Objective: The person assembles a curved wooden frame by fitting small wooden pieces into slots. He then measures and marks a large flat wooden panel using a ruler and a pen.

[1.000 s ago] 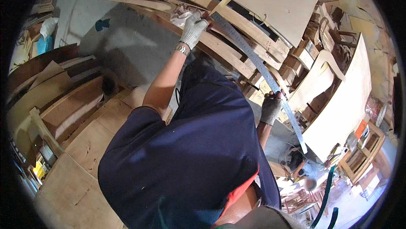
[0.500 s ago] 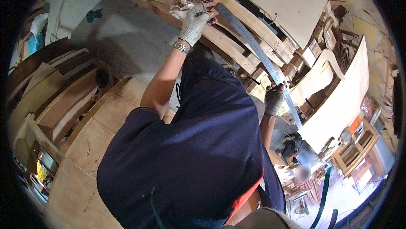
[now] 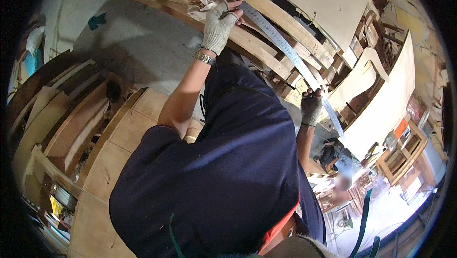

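A long steel ruler [image 3: 278, 41] with fine markings slants from upper middle down to the right, across wooden planks. At its upper end my left hand [image 3: 220, 27], in a fingerless-tipped knit glove with a metal watch [image 3: 205, 57] at the wrist, has its fingertips closed at the ruler's edge. Farther down, my right hand [image 3: 311, 108], gloved with bare fingertips, grips the ruler near its lower part. Under the ruler lie long curved-looking wooden boards [image 3: 252, 46]. A crumpled pale cloth [image 3: 202, 6] rests beside my left hand.
A large pale panel [image 3: 328, 5] lies beyond the ruler, and a light plywood sheet [image 3: 383, 101] stands at right. Cut curved wood pieces [image 3: 369, 67] are between them. Wooden frames [image 3: 78, 120] stand at left. Another person [image 3: 335, 158] is at lower right.
The view has shifted slightly. My left fingers have straightened a little at the ruler's upper end. Both hands stay at nearly the same places along the ruler.
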`<state>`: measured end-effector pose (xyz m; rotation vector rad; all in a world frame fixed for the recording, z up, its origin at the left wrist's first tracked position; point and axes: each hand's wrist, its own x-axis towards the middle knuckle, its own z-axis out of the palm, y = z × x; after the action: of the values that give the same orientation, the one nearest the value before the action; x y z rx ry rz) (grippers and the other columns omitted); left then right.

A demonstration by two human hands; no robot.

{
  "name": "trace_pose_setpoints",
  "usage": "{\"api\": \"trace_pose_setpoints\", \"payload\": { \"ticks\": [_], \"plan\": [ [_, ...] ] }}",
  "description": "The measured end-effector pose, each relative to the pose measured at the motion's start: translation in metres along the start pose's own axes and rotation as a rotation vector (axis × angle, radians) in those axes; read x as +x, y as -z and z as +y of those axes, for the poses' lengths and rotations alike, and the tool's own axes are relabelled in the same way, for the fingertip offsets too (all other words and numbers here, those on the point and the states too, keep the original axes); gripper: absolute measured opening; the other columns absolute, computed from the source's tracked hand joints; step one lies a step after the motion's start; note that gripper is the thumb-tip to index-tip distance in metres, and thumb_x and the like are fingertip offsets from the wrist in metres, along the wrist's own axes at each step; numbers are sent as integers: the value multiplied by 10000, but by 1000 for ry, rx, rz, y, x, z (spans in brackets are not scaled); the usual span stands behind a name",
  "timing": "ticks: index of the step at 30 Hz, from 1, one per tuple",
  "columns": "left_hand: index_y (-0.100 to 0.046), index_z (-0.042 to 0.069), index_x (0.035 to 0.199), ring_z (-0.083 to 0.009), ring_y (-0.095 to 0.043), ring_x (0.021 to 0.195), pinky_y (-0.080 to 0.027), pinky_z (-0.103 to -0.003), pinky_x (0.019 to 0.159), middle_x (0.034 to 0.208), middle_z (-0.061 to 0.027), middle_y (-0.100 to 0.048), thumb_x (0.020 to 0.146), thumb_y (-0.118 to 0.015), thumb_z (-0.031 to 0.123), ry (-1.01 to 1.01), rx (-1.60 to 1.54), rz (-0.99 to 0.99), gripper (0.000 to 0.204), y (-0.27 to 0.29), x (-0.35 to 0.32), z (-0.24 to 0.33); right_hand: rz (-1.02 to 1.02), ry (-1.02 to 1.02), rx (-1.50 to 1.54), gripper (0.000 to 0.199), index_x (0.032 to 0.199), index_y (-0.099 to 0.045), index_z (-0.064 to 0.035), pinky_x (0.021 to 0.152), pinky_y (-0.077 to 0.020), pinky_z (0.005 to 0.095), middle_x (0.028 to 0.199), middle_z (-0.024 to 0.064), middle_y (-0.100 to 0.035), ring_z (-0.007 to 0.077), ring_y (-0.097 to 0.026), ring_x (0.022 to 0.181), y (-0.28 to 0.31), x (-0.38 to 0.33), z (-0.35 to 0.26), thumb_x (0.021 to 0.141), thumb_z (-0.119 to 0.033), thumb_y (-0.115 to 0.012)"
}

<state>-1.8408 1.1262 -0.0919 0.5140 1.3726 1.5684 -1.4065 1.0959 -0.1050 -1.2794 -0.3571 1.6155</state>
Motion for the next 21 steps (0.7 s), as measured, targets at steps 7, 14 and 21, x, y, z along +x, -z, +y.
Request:
{"api": "trace_pose_setpoints", "payload": {
  "ticks": [7,14,21],
  "plan": [
    [-691,-41,1182,-136,-674,707,-555,-247,644,914,-75,-710,938,-688,82,30,-47,-4,273,2,-1,2,12,10,9,467,1317,-523,-139,710,-508,344,957,-30,-600,163,-599,821,4,-2,1,939,-326,-724],
    [-710,-25,1167,-158,-682,716,-550,-265,659,868,-76,-709,929,-703,76,86,-102,11,259,2,-1,10,-17,27,32,476,1317,-511,-141,720,-502,359,979,-20,-602,172,-596,824,6,-1,1,936,-325,-728],
    [-704,-35,1156,-153,-682,701,-554,-250,646,881,-82,-710,923,-696,57,75,-106,15,251,0,-3,18,-10,60,-10,416,1271,-555,-119,721,-500,354,935,-24,-605,169,-594,828,-5,-6,-8,942,-307,-728]
  ]
}}
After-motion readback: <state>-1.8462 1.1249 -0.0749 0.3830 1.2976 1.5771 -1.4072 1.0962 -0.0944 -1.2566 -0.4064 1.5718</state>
